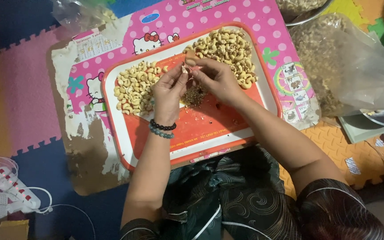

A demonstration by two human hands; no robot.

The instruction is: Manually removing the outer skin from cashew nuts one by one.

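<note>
Both my hands meet over an orange tray (210,129) with a white rim. My left hand (167,91), with two bead bracelets at the wrist, pinches a single cashew nut (185,69) at its fingertips. My right hand (216,78) has its fingers closed on the same nut from the other side. Below the hands lies a small brown heap of nut skins (195,94). A pile of pale peeled cashews (134,86) sits at the tray's left. A larger pile of cashews (227,49) fills its far right corner.
The tray rests on a worn pink low table (227,15) over coloured foam floor mats. A clear plastic bag of nuts (334,66) lies at the right, a metal bowl (305,11) above it. A white power strip (12,193) with cables lies at the lower left.
</note>
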